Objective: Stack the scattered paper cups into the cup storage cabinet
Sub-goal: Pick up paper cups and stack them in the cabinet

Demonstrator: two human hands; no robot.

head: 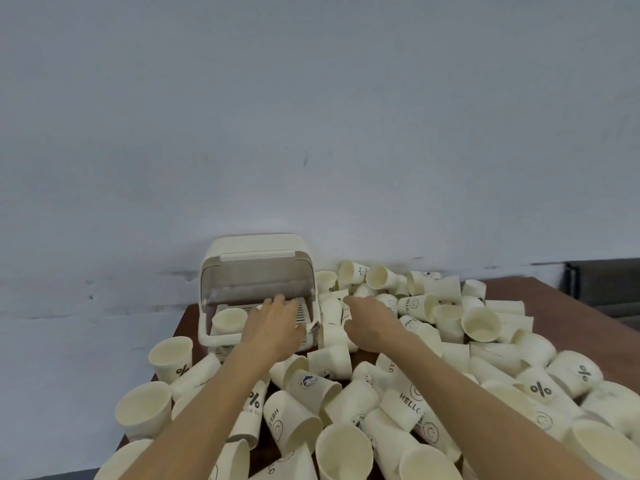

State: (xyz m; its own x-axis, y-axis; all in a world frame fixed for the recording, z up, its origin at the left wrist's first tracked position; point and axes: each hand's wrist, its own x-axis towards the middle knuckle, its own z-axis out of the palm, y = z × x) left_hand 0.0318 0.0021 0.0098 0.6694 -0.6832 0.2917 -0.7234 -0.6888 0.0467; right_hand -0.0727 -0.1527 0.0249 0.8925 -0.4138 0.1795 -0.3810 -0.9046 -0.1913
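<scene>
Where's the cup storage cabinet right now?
In the head view, the cup storage cabinet stands at the table's far left against the wall, lid open, one paper cup inside, with the left hand at its opening.

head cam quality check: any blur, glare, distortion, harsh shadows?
Head view: soft, flat light, no glare and no hard shadows; wide-angle bend shows in the wall's base line and the stretched forearms; slight blur softens the left hand, the right hand and the cabinet; print on near cups stays legible; the wall fills the upper half, so the table sits low in frame.
</scene>
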